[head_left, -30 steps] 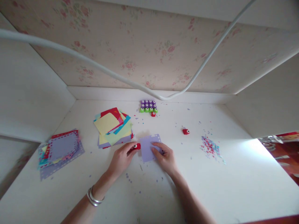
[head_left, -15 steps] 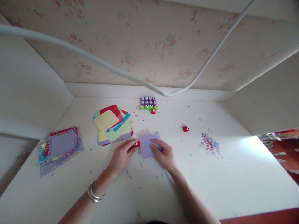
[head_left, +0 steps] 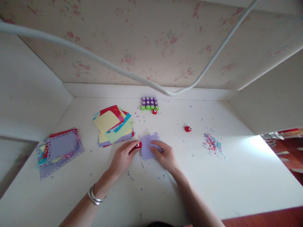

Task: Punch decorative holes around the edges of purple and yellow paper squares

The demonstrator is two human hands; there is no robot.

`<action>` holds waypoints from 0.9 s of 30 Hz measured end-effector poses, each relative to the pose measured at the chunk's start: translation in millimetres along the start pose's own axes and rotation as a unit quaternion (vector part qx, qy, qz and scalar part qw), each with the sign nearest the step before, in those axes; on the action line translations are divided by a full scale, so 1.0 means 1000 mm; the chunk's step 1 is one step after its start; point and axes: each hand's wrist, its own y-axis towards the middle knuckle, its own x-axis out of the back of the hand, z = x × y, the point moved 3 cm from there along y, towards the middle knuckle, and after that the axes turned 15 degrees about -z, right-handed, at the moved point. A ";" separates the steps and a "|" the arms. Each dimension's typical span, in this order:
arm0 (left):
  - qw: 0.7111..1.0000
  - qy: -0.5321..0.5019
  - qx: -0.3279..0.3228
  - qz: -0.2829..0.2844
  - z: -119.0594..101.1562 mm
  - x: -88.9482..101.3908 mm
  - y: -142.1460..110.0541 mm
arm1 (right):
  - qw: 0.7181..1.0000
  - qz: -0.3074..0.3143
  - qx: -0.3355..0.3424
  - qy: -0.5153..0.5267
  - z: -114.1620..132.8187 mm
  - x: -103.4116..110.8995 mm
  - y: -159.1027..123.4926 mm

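Observation:
Between my thumb and fingers, my left hand (head_left: pixel 124 155) grips a small red craft punch (head_left: pixel 139 145) with a white knob. The punch sits at the left edge of a purple sheet of paper (head_left: pixel 146 148). That sheet has small holes along its top edge. My right hand (head_left: pixel 165 155) pinches the sheet from its right side, thumb on top and fingers curled beneath. Whether the punch's slot is around the paper edge is too small to tell.
Several purple and green punches (head_left: pixel 150 103) stand in rows near the back, a red one (head_left: pixel 154 111) before them. Another red punch (head_left: pixel 188 129) lies right of centre. Coloured paper (head_left: pixel 109 121), punched sheets (head_left: pixel 62 146) and a confetti heap (head_left: pixel 213 143) lie around. A white cable (head_left: pixel 104 63) hangs above.
The purple sheet has turned slightly and shifted a little left against the punch, with my right hand moving along. My left hand stays nearly in place. The whole view shifts slightly.

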 end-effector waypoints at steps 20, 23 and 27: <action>1.000 0.016 0.001 0.011 -0.007 0.002 -0.002 | 0.974 -0.040 0.163 -0.149 0.009 0.010 -0.012; 1.000 0.020 -0.016 0.010 -0.011 0.003 0.000 | 0.954 0.006 0.220 -0.202 0.009 0.010 -0.011; 0.999 0.039 -0.033 0.006 -0.015 0.005 0.001 | 0.943 0.055 0.233 -0.233 0.008 0.007 -0.008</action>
